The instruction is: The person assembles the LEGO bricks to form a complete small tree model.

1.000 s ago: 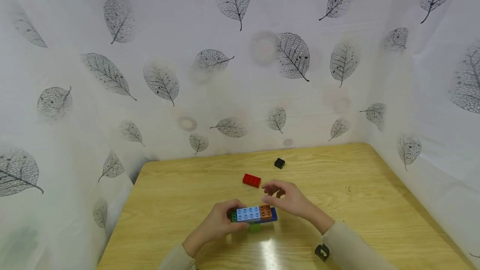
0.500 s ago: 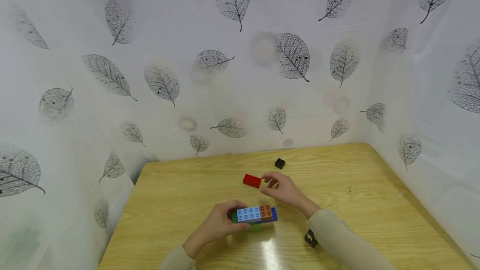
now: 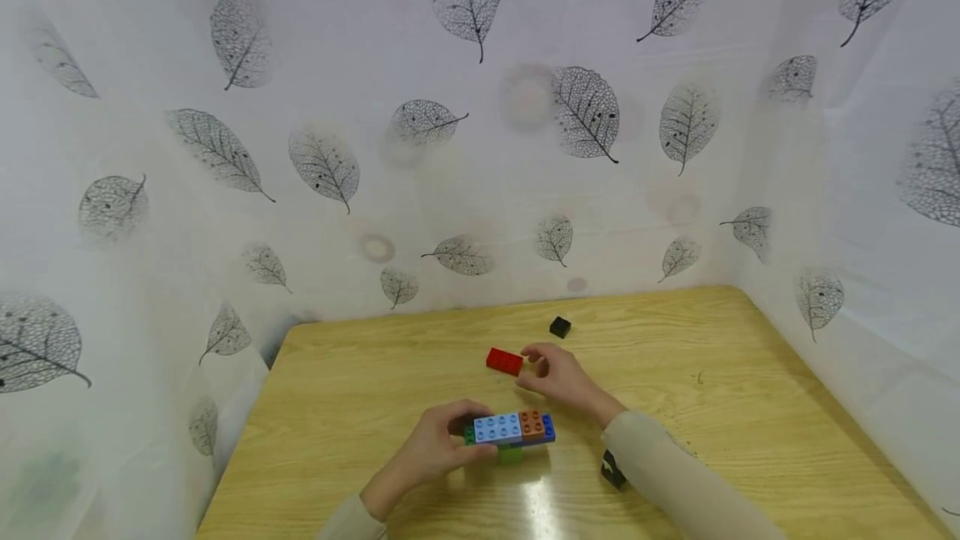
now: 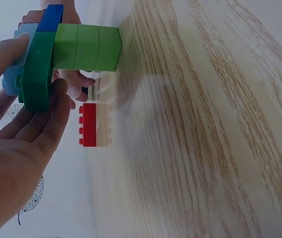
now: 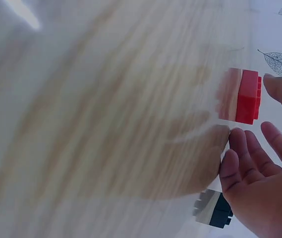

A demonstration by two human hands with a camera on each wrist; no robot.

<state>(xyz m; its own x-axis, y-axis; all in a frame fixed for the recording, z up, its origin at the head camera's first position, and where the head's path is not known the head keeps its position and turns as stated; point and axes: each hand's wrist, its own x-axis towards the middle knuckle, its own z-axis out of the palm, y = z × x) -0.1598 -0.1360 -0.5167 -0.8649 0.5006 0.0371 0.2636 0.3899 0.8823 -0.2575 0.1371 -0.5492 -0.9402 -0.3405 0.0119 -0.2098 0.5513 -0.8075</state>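
My left hand (image 3: 429,444) holds a built block of toy bricks between thumb and fingers. On top are a light blue brick (image 3: 497,428) and an orange-brown brick (image 3: 532,424); below lie a dark green brick (image 4: 37,69) and a blue brick (image 4: 51,18). A lime green column (image 4: 87,47) extends from the underside down to the tabletop. Beyond it, my right hand (image 3: 562,379) is low over the table, fingers bent loosely and apart, holding nothing. Its fingertips are close beside the right end of a red brick (image 3: 504,361), with a narrow gap in the right wrist view.
A small black brick (image 3: 560,327) lies behind the right hand. Partly under the right sleeve (image 3: 652,457) is a black piece with a white mark (image 3: 612,471). The wooden table (image 3: 360,365) is bordered by a leaf-patterned curtain (image 3: 480,173).
My right hand has moved from above the built block, away from me and slightly left, to the red brick. My left hand stays nearly in place with the block.
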